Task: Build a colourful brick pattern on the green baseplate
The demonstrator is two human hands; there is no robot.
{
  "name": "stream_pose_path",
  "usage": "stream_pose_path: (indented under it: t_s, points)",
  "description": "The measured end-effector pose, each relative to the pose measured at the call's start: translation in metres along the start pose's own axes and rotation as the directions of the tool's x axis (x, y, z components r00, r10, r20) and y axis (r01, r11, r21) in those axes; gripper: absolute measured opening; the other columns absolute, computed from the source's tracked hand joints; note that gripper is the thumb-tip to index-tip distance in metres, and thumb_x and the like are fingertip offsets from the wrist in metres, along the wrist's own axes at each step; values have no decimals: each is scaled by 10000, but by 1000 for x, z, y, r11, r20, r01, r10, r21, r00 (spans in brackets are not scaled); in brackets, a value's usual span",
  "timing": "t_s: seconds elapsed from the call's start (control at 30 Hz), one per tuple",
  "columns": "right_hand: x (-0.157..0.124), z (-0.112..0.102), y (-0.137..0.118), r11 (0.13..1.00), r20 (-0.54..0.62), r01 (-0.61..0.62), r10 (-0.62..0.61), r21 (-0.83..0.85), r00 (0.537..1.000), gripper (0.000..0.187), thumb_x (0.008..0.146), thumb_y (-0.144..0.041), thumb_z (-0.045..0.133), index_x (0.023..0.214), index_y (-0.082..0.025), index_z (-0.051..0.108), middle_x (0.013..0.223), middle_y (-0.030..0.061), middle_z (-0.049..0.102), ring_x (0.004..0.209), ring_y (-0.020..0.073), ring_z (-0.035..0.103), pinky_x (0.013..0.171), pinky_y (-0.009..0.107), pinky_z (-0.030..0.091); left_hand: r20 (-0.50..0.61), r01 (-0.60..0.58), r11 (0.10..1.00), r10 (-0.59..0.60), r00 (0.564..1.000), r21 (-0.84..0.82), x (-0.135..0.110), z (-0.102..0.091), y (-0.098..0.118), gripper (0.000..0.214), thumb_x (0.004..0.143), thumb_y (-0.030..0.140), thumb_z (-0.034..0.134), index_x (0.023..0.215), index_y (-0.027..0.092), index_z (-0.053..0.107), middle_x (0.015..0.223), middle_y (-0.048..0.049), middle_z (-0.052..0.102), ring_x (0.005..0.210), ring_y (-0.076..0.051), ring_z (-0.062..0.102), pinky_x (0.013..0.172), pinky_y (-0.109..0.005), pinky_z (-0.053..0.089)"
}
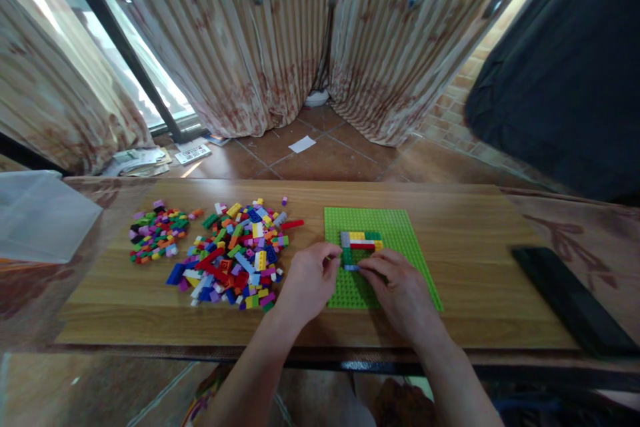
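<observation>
A light green baseplate (400,233) lies on the wooden board, carrying a frame of bricks with a grey brick (345,239), a red brick (362,246) and yellow and green ones. At the frame's near side is a light blue brick (351,267); the thumb and fingertips of my right hand (400,283) close on its right end. My left hand (313,277) is at the frame's left edge, fingers pinched together beside the dark green bricks (347,256). Whatever may be between those fingertips is hidden.
Left of the baseplate spreads a large pile of mixed bricks (235,257), with a smaller pile of tiny bricks (159,232) beyond it. A long black case (570,300) lies at the right. At the far left stands a whitish translucent container (45,213).
</observation>
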State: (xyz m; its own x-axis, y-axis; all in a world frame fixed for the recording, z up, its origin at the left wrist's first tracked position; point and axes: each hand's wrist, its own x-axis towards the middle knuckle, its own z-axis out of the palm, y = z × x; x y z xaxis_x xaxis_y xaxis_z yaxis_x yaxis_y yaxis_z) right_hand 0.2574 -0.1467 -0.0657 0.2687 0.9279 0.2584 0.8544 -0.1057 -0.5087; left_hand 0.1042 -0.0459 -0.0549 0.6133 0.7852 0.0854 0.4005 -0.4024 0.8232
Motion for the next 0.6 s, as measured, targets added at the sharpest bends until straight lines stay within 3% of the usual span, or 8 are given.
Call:
stream_pose_path:
  t_s: [0.4, 0.6]
  points:
    - [0, 2, 0, 1000, -25, 29, -29, 1, 999, 121, 875, -175, 637, 859, -217, 749, 879, 48, 680, 849, 204, 617, 761, 325, 497, -11, 8, 997, -7, 1000, 72, -2, 7, 5, 163, 844, 104, 556, 887, 178, 694, 875, -38, 719, 780, -154, 654, 708, -252, 473]
    - [0, 2, 0, 999, -25, 11, -10, 34, 1000, 128, 873, -166, 635, 850, -213, 752, 884, 51, 683, 839, 199, 632, 762, 322, 500, -49, 73, 985, -66, 997, 156, -2, 14, 8, 99, 854, 160, 591, 851, 189, 685, 856, -29, 711, 753, -152, 641, 693, -259, 444]
